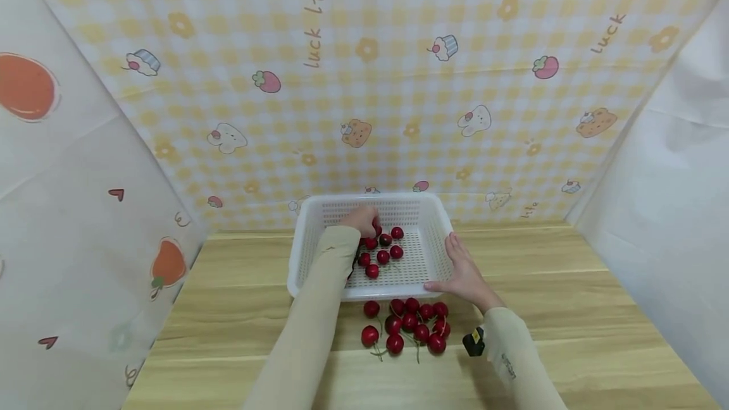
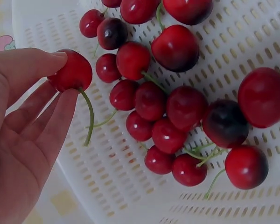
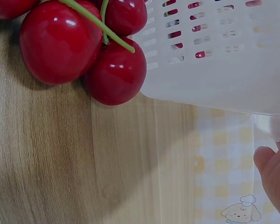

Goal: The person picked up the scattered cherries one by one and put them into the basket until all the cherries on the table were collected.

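Over the inside of a white perforated plastic basket (image 1: 443, 226), my left hand (image 1: 361, 219) pinches a red cherry (image 2: 74, 71) between thumb and fingers. Its green stem hangs down in the left wrist view. Below and beside it, several more cherries (image 2: 149, 101) lie on the basket's slotted floor, some dark-sided. My right hand (image 1: 464, 274) rests at the basket's right front corner, thumb at the front rim and fingers along the right side. Only part of that hand (image 3: 275, 175) shows in the right wrist view, by the rim.
A cluster of cherries with stems (image 1: 409, 322) lies on the wooden table (image 1: 228, 328) in front of the basket, left of my right wrist. A yellow checked cloth (image 1: 364, 93) hangs behind the basket. White cloths (image 1: 74, 207) stand at both sides.
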A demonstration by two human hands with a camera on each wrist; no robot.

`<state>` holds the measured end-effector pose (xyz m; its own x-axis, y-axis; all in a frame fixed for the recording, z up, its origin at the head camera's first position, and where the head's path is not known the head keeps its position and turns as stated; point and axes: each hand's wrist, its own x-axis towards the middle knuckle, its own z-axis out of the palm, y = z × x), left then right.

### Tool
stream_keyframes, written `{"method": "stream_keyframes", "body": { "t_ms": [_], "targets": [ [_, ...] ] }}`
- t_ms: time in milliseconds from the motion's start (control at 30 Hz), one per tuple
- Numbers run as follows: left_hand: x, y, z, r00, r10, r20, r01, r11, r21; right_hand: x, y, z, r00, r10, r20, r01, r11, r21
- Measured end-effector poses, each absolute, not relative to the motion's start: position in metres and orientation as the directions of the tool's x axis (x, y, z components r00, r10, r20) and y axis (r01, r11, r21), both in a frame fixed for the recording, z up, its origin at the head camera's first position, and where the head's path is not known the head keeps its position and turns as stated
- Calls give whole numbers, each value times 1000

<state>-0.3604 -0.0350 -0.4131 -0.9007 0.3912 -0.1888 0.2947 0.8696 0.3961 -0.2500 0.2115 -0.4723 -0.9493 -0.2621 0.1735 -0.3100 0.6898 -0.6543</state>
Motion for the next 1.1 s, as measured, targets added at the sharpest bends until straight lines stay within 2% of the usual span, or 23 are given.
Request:
{"method": "stream_keyframes", "body": {
  "t_ms": [267, 467, 700, 867, 967, 1100],
  "targets": [
    [-353, -37, -414, -868, 451, -209, 341, 847, 408, -247, 209, -471, -954, -260, 152, -294, 692, -659],
    [-339, -35, -397, -840, 520, -153, 438, 817, 374, -247, 209, -471, -953, -266, 146, -295, 697, -654],
    [-281, -43, -365, -743, 669, -17, 652, 730, 204, -249, 209, -469, -951, -265, 158, -303, 700, -646],
    [-232, -55, -361, -658, 748, 79, 750, 645, 145, -248, 207, -468, -955, -266, 133, -287, 702, -651],
    [-208, -58, -367, -643, 763, 66, 764, 634, 121, -247, 208, -467, -956, -265, 128, -282, 707, -648],
    [-187, -60, -385, -629, 778, 8, 770, 621, 148, -247, 209, -468, -955, -269, 128, -286, 709, -645]
  ]
}}
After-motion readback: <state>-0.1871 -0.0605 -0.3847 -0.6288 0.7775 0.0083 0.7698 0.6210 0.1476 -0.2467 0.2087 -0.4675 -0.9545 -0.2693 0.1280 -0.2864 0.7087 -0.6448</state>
